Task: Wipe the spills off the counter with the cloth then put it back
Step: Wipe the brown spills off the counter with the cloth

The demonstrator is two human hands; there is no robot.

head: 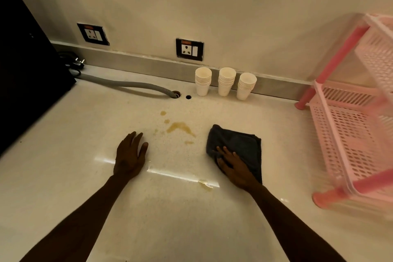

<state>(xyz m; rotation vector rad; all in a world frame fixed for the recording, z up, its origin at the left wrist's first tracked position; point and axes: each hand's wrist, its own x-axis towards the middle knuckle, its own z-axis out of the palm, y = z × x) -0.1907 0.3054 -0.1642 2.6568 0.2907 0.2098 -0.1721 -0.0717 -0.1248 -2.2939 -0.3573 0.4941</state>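
**Cloth under the hand, spills not yet wiped**

The right hand lies flat on the dark grey cloth, fingers spread over its near left corner; the grip is apart, pressing down and not clamped on the fabric. The cloth sits on the pale table, just to the right of the main spill. The left hand rests palm down on bare table to the left of the spill, its grip apart as well and holding nothing.

The wiping looks barely begun, if at all. The large amber spill between the two hands is whole, with smaller drops trailing away toward the wall and another small puddle nearer the person, beside the right wrist. None shows a smear or a wiped streak.

Left to do, by this reading: sweep the cloth leftward through the main patch, catch the far drops and the near puddle, then return the cloth to its place. Where that is cannot be told; the pink rack at the right is a possible spot
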